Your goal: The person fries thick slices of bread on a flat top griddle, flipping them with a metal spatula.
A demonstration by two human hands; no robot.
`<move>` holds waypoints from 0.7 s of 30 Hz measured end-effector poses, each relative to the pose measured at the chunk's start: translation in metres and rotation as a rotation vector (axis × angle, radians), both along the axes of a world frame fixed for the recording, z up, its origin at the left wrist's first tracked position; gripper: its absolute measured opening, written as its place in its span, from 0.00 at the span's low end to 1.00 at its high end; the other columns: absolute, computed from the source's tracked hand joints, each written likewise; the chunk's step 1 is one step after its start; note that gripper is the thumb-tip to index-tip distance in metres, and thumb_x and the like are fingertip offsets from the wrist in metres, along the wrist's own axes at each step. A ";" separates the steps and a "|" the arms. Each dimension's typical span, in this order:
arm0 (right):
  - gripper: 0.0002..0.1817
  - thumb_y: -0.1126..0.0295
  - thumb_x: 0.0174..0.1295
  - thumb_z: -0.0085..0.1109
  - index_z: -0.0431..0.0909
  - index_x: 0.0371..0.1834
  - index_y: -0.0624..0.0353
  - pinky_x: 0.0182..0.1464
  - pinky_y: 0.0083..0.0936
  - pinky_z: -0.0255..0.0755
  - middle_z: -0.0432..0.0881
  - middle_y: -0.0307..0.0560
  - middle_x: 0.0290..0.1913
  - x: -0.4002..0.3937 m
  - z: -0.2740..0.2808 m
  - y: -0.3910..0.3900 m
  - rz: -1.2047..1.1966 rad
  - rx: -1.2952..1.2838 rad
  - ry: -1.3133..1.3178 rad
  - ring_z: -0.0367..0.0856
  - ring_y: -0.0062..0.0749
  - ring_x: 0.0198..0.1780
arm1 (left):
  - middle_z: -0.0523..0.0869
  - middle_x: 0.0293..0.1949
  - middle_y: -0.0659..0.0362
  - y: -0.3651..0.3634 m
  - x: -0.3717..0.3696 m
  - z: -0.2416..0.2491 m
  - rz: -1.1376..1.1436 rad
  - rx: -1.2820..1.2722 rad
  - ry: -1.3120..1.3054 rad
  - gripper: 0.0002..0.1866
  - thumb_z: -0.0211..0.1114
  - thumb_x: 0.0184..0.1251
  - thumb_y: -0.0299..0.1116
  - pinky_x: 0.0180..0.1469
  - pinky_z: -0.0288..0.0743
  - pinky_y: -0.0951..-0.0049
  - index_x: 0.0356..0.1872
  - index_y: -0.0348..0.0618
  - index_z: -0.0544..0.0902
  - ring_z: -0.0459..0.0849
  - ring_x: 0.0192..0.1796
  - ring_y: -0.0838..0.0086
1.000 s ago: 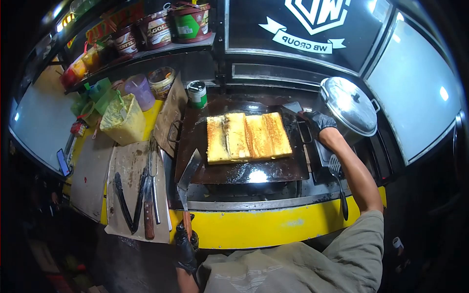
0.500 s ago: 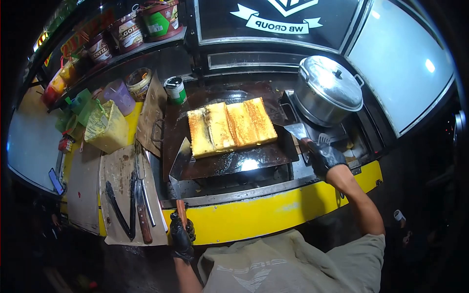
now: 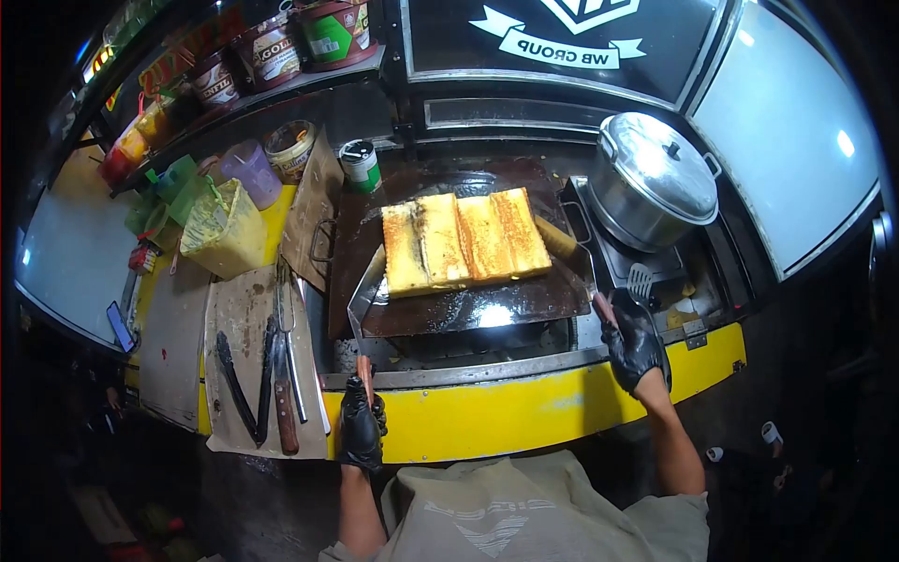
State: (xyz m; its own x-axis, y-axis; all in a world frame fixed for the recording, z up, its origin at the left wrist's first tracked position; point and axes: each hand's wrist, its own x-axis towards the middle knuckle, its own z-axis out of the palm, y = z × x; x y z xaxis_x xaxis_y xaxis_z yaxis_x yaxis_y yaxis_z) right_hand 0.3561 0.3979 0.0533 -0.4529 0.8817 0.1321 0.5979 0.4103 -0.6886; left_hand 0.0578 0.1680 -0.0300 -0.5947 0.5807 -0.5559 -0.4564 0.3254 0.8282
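Two browned yellow bread slabs [image 3: 466, 240] lie side by side on a dark flat griddle [image 3: 440, 320], with a dark streak on the left one. In a black glove, my left hand [image 3: 362, 429] is closed around the wooden handle of a spatula [image 3: 364, 298], whose metal blade is at the bread's front left side. My right hand [image 3: 638, 348], also gloved in black, grips a second spatula [image 3: 606, 309]; its blade reaches the bread's right side. Whether either blade sits under the bread cannot be made out. A slotted turner [image 3: 641, 280] is just beyond my right hand.
A lidded steel pot [image 3: 655, 173] stands right of the griddle. To the left, black tongs [image 3: 245, 398] and a wooden-handled knife [image 3: 284, 412] lie on cardboard [image 3: 225, 309]. Behind them are a yellow-smeared tub [image 3: 223, 234] and a green-white can [image 3: 360, 167]. Buckets [image 3: 273, 51] line the shelf.
My right hand has moved down and left, bringing its spatula's blade beside the bread's right edge. The left spatula is closer against the bread's left side. The whole view has shifted slightly.
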 end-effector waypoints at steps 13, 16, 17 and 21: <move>0.23 0.80 0.58 0.49 0.70 0.59 0.56 0.52 0.37 0.72 0.78 0.60 0.48 -0.021 0.052 0.026 0.131 0.537 -0.168 0.77 0.54 0.50 | 0.67 0.16 0.70 0.000 -0.011 0.005 -0.053 -0.103 0.032 0.31 0.40 0.67 0.65 0.18 0.56 0.83 0.43 0.47 0.78 0.64 0.15 0.87; 0.23 0.80 0.57 0.49 0.71 0.58 0.52 0.46 0.38 0.73 0.78 0.59 0.47 -0.076 0.059 0.075 0.236 0.465 -0.266 0.78 0.53 0.46 | 0.68 0.16 0.70 0.000 -0.008 0.001 -0.113 0.047 0.122 0.29 0.41 0.67 0.64 0.18 0.58 0.83 0.40 0.49 0.77 0.66 0.16 0.86; 0.24 0.79 0.57 0.50 0.71 0.58 0.51 0.45 0.38 0.74 0.78 0.59 0.47 -0.103 0.055 0.094 0.252 0.420 -0.302 0.79 0.53 0.45 | 0.68 0.16 0.70 -0.002 -0.008 -0.002 -0.125 0.078 0.142 0.29 0.41 0.67 0.64 0.18 0.58 0.83 0.39 0.49 0.77 0.66 0.16 0.85; 0.16 0.72 0.59 0.51 0.75 0.52 0.56 0.43 0.37 0.75 0.79 0.62 0.47 -0.213 0.027 0.145 0.322 0.298 -0.494 0.81 0.47 0.43 | 0.69 0.17 0.70 -0.007 -0.008 -0.005 -0.056 0.040 0.015 0.27 0.41 0.68 0.62 0.18 0.58 0.83 0.41 0.50 0.77 0.65 0.16 0.85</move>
